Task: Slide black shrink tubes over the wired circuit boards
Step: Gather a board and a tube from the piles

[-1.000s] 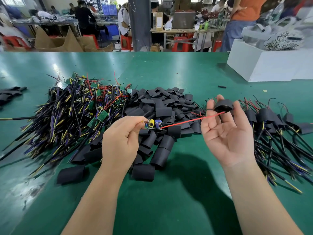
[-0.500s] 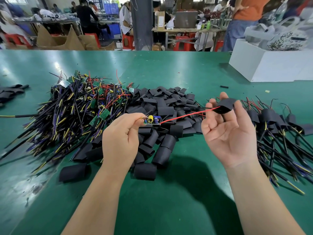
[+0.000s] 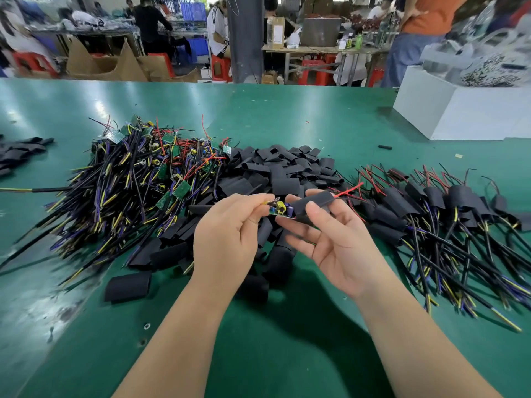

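My left hand (image 3: 230, 239) pinches a small green circuit board (image 3: 280, 210) by its wired end, above the green table. My right hand (image 3: 336, 242) holds a black shrink tube (image 3: 314, 201) between thumb and fingers. The tube's left mouth meets the board's right end. Red and black wires (image 3: 349, 189) stick out of the tube's right end. Behind my hands lies a heap of loose black tubes (image 3: 275, 173). A pile of bare wired boards (image 3: 138, 179) is on the left. Boards sleeved in tubes (image 3: 431, 208) lie on the right.
A white box (image 3: 459, 113) stands at the back right of the green table (image 3: 287, 354). A few black tubes (image 3: 17, 152) lie at the far left edge. One loose tube (image 3: 128, 285) lies near my left forearm. People work at benches beyond the table.
My right hand has slid the tube leftward along the red and black wires, from well right of the board to the board's end. The hands are now close together.
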Demonstrator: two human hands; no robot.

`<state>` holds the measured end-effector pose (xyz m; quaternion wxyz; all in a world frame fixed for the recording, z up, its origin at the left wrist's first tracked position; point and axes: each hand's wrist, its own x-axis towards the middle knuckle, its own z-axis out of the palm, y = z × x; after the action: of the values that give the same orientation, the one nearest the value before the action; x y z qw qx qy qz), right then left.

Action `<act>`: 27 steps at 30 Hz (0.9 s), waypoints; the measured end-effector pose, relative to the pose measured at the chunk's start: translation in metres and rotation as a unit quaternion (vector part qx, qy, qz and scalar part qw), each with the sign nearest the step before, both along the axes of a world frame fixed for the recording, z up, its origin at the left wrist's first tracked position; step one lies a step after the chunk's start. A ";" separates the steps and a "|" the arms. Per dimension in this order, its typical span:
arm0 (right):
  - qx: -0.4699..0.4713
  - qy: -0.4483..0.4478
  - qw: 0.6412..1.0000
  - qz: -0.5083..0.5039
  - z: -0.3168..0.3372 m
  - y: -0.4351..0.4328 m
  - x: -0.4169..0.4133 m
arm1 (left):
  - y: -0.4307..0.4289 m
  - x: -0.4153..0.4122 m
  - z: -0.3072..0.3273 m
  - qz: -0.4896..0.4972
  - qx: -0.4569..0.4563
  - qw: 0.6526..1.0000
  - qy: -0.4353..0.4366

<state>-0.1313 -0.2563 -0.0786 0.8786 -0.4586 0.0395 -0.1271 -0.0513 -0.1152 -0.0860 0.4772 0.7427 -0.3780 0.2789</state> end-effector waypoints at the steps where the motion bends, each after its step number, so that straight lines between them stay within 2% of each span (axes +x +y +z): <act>1: 0.006 0.001 1.000 0.002 0.000 -0.001 0.000 | 0.000 0.000 0.000 -0.008 0.004 1.000 -0.002; 3: 0.020 -0.005 1.000 -0.007 0.000 -0.004 0.000 | -0.002 -0.002 0.001 -0.031 0.007 0.999 0.013; 8: 0.035 -0.041 0.998 -0.032 -0.001 -0.012 -0.002 | -0.003 -0.003 0.001 -0.071 0.021 0.988 0.133; 10: 0.023 -0.046 0.998 -0.025 -0.002 -0.015 -0.003 | -0.003 0.000 0.000 -0.068 0.034 0.977 0.197; 13: -0.006 -0.048 0.999 -0.014 -0.002 -0.018 -0.004 | 0.000 0.005 -0.002 -0.081 0.075 0.964 0.242; 16: -0.040 -0.049 0.998 -0.003 -0.002 -0.019 -0.005 | 0.002 0.006 0.002 -0.108 0.058 0.952 0.281; 21: -0.094 -0.044 0.995 -0.009 0.001 -0.021 -0.008 | 0.003 0.003 0.008 -0.125 0.031 0.942 0.309; 27: -0.092 -0.038 0.995 -0.004 0.003 -0.018 -0.009 | 0.004 0.002 0.010 -0.139 0.000 0.938 0.317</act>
<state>-0.1399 -0.2744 -0.0752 0.8332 -0.5320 -0.0041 -0.1509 -0.0495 -0.1111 -0.0764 0.6059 0.7329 -0.3068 -0.0399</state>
